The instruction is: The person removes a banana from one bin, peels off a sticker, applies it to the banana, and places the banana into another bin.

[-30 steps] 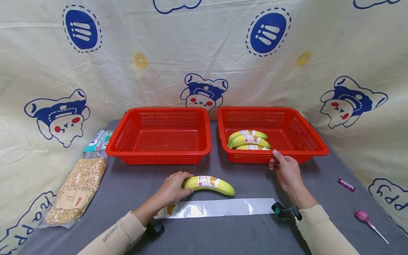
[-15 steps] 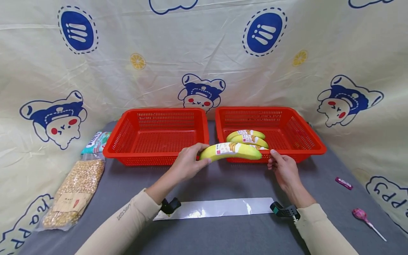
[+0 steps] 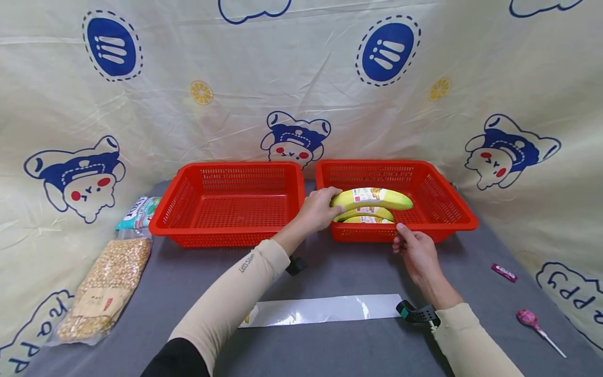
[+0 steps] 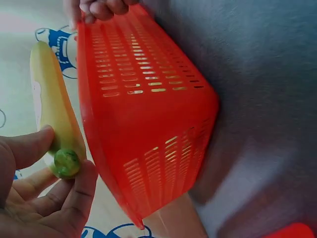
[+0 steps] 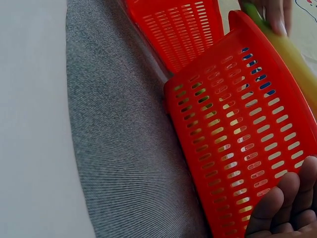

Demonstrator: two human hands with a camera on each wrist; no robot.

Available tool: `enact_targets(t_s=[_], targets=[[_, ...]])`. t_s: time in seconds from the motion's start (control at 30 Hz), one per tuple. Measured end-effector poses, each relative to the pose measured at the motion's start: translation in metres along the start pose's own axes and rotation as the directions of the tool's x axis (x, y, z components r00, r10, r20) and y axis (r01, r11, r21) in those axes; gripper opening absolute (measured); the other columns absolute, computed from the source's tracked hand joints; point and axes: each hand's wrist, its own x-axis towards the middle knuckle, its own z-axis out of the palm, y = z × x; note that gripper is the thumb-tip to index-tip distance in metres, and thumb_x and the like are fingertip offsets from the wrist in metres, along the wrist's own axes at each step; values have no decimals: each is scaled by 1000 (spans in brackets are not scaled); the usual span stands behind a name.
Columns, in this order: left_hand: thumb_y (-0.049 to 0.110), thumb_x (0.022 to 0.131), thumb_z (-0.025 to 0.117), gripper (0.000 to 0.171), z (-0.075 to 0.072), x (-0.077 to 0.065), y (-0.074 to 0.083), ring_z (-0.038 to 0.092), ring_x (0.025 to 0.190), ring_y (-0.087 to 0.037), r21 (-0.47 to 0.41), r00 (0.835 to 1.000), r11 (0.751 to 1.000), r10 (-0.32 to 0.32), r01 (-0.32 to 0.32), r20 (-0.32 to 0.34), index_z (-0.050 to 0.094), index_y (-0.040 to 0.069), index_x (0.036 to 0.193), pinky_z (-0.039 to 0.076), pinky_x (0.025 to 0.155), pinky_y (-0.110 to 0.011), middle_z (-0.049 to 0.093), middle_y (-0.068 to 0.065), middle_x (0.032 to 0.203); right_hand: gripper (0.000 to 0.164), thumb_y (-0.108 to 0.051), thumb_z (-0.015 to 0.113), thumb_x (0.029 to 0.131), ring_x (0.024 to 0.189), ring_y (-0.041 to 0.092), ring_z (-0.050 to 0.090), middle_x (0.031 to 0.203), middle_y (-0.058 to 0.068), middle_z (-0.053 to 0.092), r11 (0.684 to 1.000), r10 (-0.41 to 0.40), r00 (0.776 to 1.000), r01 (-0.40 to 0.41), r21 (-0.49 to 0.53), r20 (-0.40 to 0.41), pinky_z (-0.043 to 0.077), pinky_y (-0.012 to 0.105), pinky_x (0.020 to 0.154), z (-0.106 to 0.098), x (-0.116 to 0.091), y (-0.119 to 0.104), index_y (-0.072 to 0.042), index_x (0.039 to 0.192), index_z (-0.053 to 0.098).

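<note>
In the head view my left hand [image 3: 320, 209] pinches a yellow banana [image 3: 388, 199] with a white printed label by its left end. The banana is above the right red basket [image 3: 440, 226], level with its rim. In the left wrist view, the thumb and fingers close round the banana's green tip [image 4: 67, 163]. Below the held one, more labelled bananas [image 3: 372, 212] lie in that basket, partly hidden. My right hand [image 3: 419, 256] grips the basket's front rim, thumb on top and fingers curled outside.
A second red basket [image 3: 226, 230] stands to the left. A shiny white strip [image 3: 330, 310] lies in front. At the left are a bag of beige grains [image 3: 101, 293] and a blue-green packet [image 3: 140, 212]. A lollipop [image 3: 527, 318] and a small purple candy [image 3: 504, 272] lie at the right.
My left hand has lifted the banana off the table and carried it up and right, over the right basket. The right hand has stayed at the rim.
</note>
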Motion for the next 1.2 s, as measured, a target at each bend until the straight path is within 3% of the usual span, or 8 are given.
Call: enact_targets(t_s=[0.13,0.3,0.43,0.63,0.87,1.03,1.2], targets=[[26,86,67,48,9,16,8,52,100,-16,74,1000,997,-1,0,7,54,13,131,45,92,-31,60,-3,120,38,-46,67,80,64,10,55,67,-4,64,1000,2,1000,-2,-14,-13,50,20,66,1,0,1,-9,84,66],[27,85,68,37,21,29,12,53,92,-14,199,999,980,-16,9,32,62,11,118,45,82,-26,63,-2,107,38,-47,67,79,65,10,55,68,-3,64,1000,-1,1000,1,-20,-15,50,20,67,2,0,1,-9,84,66],[29,85,68,33,29,35,15,53,87,-14,301,998,953,-36,16,60,64,11,112,45,79,-26,64,-2,101,39,-47,68,79,65,10,54,68,-3,63,1000,-8,1000,7,-21,-15,50,20,67,2,0,2,-9,85,66],[28,83,70,41,35,37,17,55,89,-14,361,993,932,-74,37,88,60,13,120,48,83,-26,64,-1,109,35,-43,65,84,65,10,55,69,-3,64,1000,-19,1000,19,-25,-8,50,20,67,2,0,3,-8,87,66],[27,83,69,40,40,40,20,56,86,-14,498,993,867,-61,1,105,60,17,120,49,77,-27,65,1,108,28,-36,60,90,64,10,54,67,-4,63,1000,-18,1000,18,-22,0,50,20,66,2,0,2,-10,83,66],[27,84,67,35,43,42,22,56,85,-14,531,992,847,-79,14,100,61,18,117,50,74,-28,65,1,104,26,-37,60,90,65,10,55,67,-6,63,999,-13,1000,13,-35,-10,50,20,66,1,0,1,-15,79,66],[27,83,68,36,43,42,22,56,87,-14,517,990,855,-101,34,103,61,18,117,50,76,-28,64,1,105,26,-38,60,90,65,9,55,67,-6,63,999,-12,1000,12,-35,-4,50,20,66,1,0,1,-15,80,66]])
